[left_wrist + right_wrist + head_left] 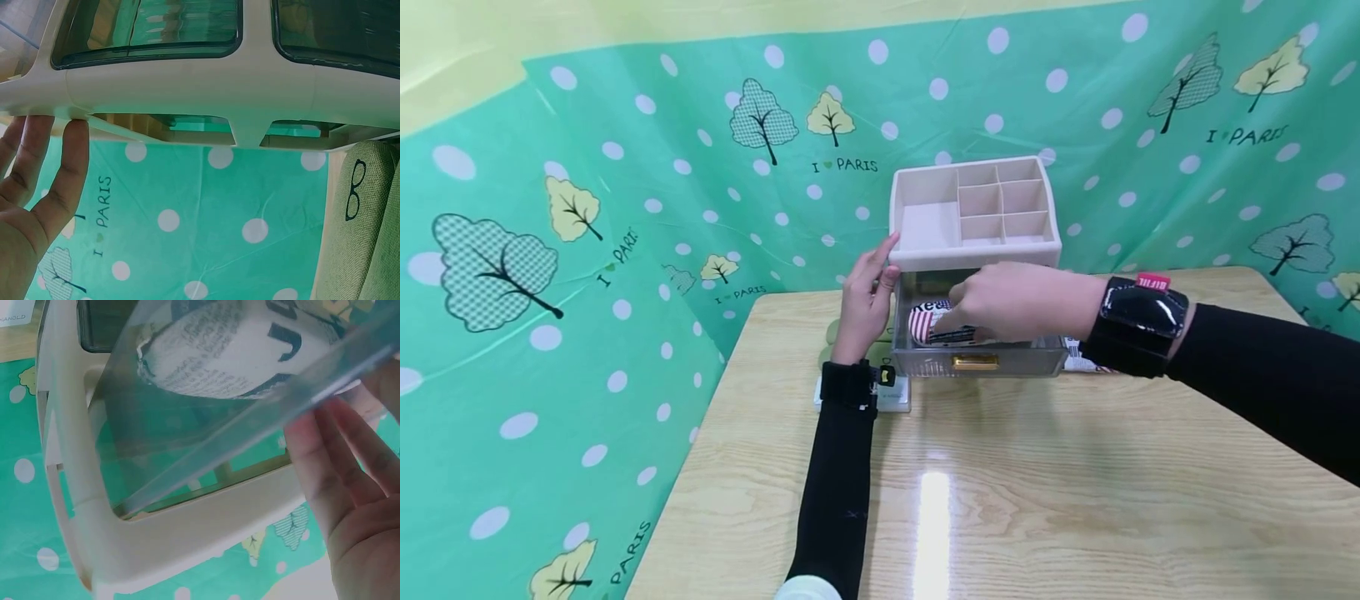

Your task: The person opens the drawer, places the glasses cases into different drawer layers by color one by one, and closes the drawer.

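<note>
A white desktop organizer (973, 257) stands at the back of the table, its clear drawer (917, 364) with a gold handle (976, 362) pulled out at the front. Inside the drawer lies a rounded printed pouch (922, 323) with red stripes and dark lettering; through the clear wall it also shows in the right wrist view (212, 356). My right hand (1011, 300) reaches over the drawer, one finger down on the pouch. In the right wrist view its fingers extend to the drawer's rim, tips hidden. My left hand (865, 308) touches the organizer's left side with straight fingers.
Small open compartments (1003, 200) form the organizer's top. Green fabric cases (359, 206), one with a glasses print, lie by its left side, with a white box (895, 398) in front. A printed packet (1078, 357) lies at the right, partly behind my wrist. A patterned cloth hangs behind.
</note>
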The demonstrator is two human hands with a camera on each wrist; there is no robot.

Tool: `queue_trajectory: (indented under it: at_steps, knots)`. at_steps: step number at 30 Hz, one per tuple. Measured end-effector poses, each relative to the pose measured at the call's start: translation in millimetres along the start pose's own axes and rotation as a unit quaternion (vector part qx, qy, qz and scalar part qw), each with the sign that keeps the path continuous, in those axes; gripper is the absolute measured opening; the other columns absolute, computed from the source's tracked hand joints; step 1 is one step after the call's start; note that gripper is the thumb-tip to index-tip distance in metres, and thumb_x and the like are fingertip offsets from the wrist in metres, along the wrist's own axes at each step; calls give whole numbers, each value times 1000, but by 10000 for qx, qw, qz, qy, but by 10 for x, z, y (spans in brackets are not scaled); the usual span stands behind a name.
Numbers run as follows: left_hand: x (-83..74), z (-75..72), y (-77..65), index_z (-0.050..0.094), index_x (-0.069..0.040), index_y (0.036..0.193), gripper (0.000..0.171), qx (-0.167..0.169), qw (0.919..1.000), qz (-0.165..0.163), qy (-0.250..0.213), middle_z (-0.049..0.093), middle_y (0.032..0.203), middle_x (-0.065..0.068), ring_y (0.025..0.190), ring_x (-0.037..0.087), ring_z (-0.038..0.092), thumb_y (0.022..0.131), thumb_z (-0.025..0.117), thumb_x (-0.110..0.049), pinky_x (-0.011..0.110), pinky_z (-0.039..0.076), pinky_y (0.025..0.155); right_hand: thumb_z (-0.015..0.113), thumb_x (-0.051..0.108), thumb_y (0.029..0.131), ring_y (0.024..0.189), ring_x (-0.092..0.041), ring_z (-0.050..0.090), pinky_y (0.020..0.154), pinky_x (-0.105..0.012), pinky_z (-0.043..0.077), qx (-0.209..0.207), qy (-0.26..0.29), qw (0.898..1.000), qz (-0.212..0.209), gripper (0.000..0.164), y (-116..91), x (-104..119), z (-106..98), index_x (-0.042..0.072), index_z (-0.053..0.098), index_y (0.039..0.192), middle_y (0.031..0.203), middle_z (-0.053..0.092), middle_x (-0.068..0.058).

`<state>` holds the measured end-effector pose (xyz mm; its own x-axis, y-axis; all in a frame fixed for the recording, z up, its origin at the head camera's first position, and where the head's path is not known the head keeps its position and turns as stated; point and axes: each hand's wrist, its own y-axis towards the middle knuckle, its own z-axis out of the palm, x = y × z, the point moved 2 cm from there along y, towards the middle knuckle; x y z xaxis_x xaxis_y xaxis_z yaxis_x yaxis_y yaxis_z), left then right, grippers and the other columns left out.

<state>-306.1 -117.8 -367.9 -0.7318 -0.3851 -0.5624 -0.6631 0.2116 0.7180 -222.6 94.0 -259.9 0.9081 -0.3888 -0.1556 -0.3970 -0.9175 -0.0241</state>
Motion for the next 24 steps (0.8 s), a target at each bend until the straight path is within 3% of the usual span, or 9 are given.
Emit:
queue_trajectory:
  at_steps: [9,17,24]
  knots:
    - [-12,9,3,48,-22,154,51,20,9999,-98,-7,57,138,17,117,27,62,106,45,-39,36,61,85,77,-2,86,77,-19,71,70,-33,62,194,-301,9994,39,18,12,20,-5,14,82,92,90,76,-3]
    - [-2,8,0,51,-20,153,47,-67,9998,-138,-116,58,136,15,113,26,63,106,52,-17,38,61,81,74,-8,84,79,-21,73,71,-34,62,19,-164,9999,27,25,9,-73,-8,13,82,92,90,77,-4]
    - [-9,22,-1,52,-18,152,47,-86,9998,-111,-147,59,135,15,112,26,63,105,54,-13,38,61,79,72,-7,86,77,-21,72,71,-33,62,-122,-206,9997,108,23,25,-152,36,14,82,89,86,76,-4]
